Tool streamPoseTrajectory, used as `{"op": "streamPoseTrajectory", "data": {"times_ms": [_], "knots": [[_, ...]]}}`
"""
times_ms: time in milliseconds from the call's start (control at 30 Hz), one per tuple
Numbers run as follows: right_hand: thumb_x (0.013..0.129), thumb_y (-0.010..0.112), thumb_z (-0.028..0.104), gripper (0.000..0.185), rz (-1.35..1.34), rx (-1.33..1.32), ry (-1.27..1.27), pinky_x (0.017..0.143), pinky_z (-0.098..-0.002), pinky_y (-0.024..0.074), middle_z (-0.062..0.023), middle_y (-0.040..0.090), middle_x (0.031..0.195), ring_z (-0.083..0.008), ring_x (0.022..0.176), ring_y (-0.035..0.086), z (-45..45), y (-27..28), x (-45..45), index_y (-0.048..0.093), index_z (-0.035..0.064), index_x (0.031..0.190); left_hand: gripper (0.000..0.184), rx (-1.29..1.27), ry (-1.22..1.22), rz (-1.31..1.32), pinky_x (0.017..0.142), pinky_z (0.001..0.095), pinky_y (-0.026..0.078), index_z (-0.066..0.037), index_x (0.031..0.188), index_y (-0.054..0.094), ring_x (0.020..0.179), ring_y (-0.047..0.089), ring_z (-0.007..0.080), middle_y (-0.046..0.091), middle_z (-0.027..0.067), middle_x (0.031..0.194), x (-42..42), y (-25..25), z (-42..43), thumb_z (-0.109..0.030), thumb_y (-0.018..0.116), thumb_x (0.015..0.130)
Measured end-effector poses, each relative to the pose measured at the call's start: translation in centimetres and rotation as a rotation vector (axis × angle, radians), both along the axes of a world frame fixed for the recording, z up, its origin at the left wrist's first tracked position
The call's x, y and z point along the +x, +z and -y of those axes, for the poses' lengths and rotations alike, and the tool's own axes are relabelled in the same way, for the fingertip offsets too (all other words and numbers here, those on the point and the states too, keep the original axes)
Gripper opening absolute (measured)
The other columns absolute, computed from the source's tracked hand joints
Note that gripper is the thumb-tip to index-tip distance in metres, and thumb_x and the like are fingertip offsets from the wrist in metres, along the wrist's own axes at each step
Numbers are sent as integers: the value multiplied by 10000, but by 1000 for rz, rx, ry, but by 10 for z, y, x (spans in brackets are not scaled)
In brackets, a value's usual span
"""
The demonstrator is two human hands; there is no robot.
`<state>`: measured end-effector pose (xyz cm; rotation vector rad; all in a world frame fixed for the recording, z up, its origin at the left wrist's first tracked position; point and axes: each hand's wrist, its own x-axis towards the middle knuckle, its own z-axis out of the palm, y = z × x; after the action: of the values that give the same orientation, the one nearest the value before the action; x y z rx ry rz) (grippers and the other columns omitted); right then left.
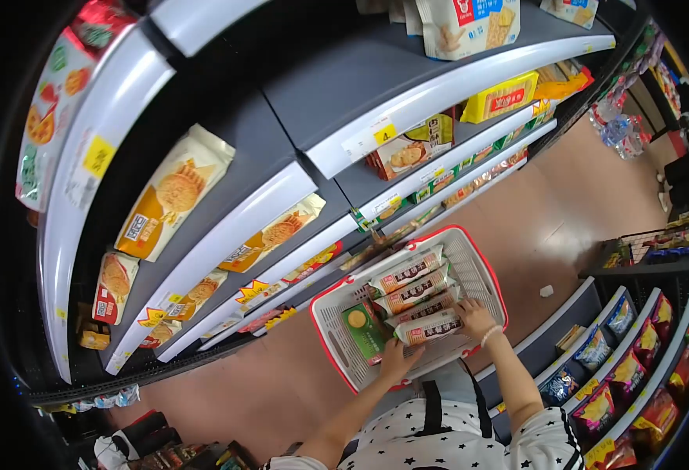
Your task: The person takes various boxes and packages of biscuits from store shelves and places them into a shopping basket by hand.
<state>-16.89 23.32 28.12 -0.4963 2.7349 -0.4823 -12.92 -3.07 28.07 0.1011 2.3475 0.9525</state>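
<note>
A grey basket with a red rim [481, 258] is in front of me, between the shelves. Several long white packs lie side by side in it, and a green box [364, 332] sits at its left. My left hand [399, 359] is at the near left end of the closest long pack [429, 327], its fingers closed around that end. On the right end of the same pack rests my right hand [476, 315], fingers curled over it. A bracelet circles my right wrist.
Shelves with biscuit packs [176, 192] rise at left and ahead, their edges [235, 243] close to the basket. Snack bags [595, 348] line racks at lower right. Plastic bottles [625, 133] stand at upper right. Dark items are on the lower left floor.
</note>
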Motion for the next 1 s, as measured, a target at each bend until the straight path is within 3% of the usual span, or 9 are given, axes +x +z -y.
{"op": "streamPoseTrajectory", "data": {"times_ms": [33, 233, 367, 567, 667, 800, 867, 933, 1000], "knots": [[579, 808, 303, 742, 59, 41, 46, 973, -428, 394, -101, 537, 1177, -299, 1123, 502, -4, -10, -4, 514, 60, 1216, 649, 176, 99, 62, 954, 419, 383, 64, 1123, 549, 1097, 485, 393, 521, 270, 1135, 0, -6, -6, -498, 628, 808], [547, 819, 370, 724, 138, 127, 212, 948, -435, 407, -122, 518, 1174, -312, 1116, 500, 1, -50, -10, 539, 54, 1135, 551, 15, -16, 413, 870, 396, 454, 55, 1054, 614, 983, 588, 416, 609, 281, 1052, 22, -95, -6, -459, 556, 863], [544, 822, 364, 669, 168, 207, 279, 941, -430, 410, -135, 519, 1153, -307, 1112, 496, 16, -60, -9, 559, 48, 1071, 601, -65, -64, 510, 821, 415, 472, 116, 988, 617, 937, 609, 429, 627, 308, 954, 10, -87, -4, -465, 532, 862], [619, 778, 393, 596, 158, 391, 159, 958, -428, 402, -146, 510, 1185, -317, 1139, 477, 40, -114, 20, 589, 31, 1053, 596, -180, 403, 547, 796, 425, 488, 54, 938, 672, 881, 644, 389, 653, 277, 896, 5, -91, 2, -513, 517, 838], [686, 740, 400, 623, 132, 362, 39, 995, -448, 376, -181, 488, 1236, -342, 1191, 438, 41, -129, 29, 546, 15, 1136, 511, 359, 565, 749, 641, 299, 444, 23, 882, 668, 767, 616, 191, 658, 135, 850, -4, -73, 17, -470, 572, 788], [740, 700, 406, 639, 280, 250, -54, 991, -454, 384, -201, 487, 1261, -388, 1201, 440, 62, -49, 13, 500, 9, 1199, 457, 357, 619, 592, 697, 302, 468, 2, 975, 661, 826, 631, 204, 674, 99, 932, -25, -5, 36, -414, 552, 822], [774, 659, 424, 582, 272, 245, -61, 979, -466, 385, -189, 532, 1216, -370, 1164, 480, 77, -22, 8, 524, 35, 1184, 406, 488, 447, 188, 768, 313, 481, -14, 1086, 624, 894, 631, 199, 671, 103, 995, -22, -7, 63, -348, 546, 869], [790, 639, 428, 537, 206, 221, -62, 977, -477, 376, -175, 567, 1176, -345, 1137, 508, 96, 1, 3, 547, 54, 1164, 366, 509, 503, 65, 818, 319, 479, -35, 1170, 572, 947, 624, 192, 663, 100, 1027, -34, 55, 87, -269, 567, 889], [807, 608, 449, 506, 163, 102, -81, 890, -490, 424, -166, 614, 1077, -337, 1023, 576, 124, 29, -2, 555, 72, 1139, 363, 516, 383, -339, 856, 314, 467, -55, 1205, 544, 978, 620, 231, 648, 112, 1060, -53, 97, 122, -220, 594, 886]]}}
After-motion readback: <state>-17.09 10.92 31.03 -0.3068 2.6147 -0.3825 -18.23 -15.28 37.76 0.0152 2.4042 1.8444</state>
